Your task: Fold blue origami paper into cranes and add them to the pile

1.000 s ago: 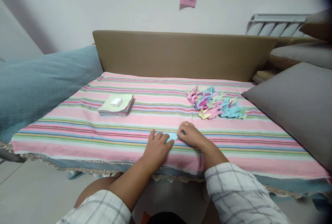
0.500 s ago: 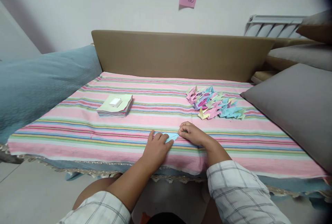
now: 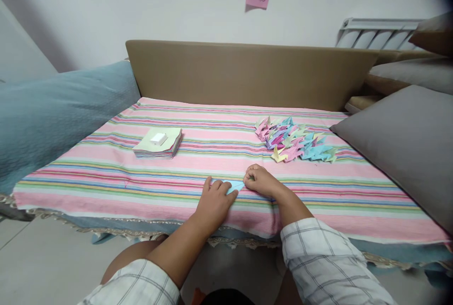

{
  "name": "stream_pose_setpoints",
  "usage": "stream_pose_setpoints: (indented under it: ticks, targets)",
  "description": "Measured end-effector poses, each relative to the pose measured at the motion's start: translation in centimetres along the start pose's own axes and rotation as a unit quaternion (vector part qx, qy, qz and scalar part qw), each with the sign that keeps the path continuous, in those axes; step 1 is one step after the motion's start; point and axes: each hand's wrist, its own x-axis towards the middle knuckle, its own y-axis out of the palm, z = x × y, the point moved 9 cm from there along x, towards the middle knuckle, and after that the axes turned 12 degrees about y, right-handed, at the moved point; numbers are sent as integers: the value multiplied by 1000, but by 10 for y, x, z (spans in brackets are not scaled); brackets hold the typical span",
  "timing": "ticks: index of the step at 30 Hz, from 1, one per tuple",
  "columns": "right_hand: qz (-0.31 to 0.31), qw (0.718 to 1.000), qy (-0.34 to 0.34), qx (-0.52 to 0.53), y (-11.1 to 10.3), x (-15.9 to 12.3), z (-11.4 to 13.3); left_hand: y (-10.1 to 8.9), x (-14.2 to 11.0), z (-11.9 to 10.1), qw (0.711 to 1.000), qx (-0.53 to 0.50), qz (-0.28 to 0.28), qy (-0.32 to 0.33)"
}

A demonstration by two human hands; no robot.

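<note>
A small piece of folded light-blue paper (image 3: 236, 185) lies on the striped cloth in front of me, its narrow tip pointing right. My left hand (image 3: 216, 200) rests over the paper's left part, fingers spread and thumb on the near side, holding it down against the cloth and hiding much of it. At the right tip, my right hand (image 3: 260, 181) is closed in a pinch, thumb and forefinger on the paper's point. Behind my right hand lies a pile of folded paper cranes (image 3: 293, 141) in pink, blue, purple, yellow and green.
On the left stands a stack of coloured paper sheets (image 3: 157, 147) with a small white block (image 3: 158, 139) on top. The striped cloth (image 3: 106, 187) covers the seat. A brown backrest (image 3: 247, 74) rises behind, a blue armrest (image 3: 63, 102) at left, grey cushions (image 3: 399, 140) at right.
Both hands stay on the blue paper with almost no movement. The view has shifted very slightly.
</note>
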Motion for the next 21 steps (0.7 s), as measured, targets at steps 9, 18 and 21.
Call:
stream_pose_setpoints:
  ticks: [9,18,21]
  targets:
    - [-37,999,30,0,-2,2,-8,-2,2,-2,1000,9,4,-8]
    - [-26,997,47,51,-5,2,-13,2,4,-4,1000,17,-10,-17]
    - [-4,995,66,80,-6,-1,-16,2,4,-4,1000,15,-9,-22]
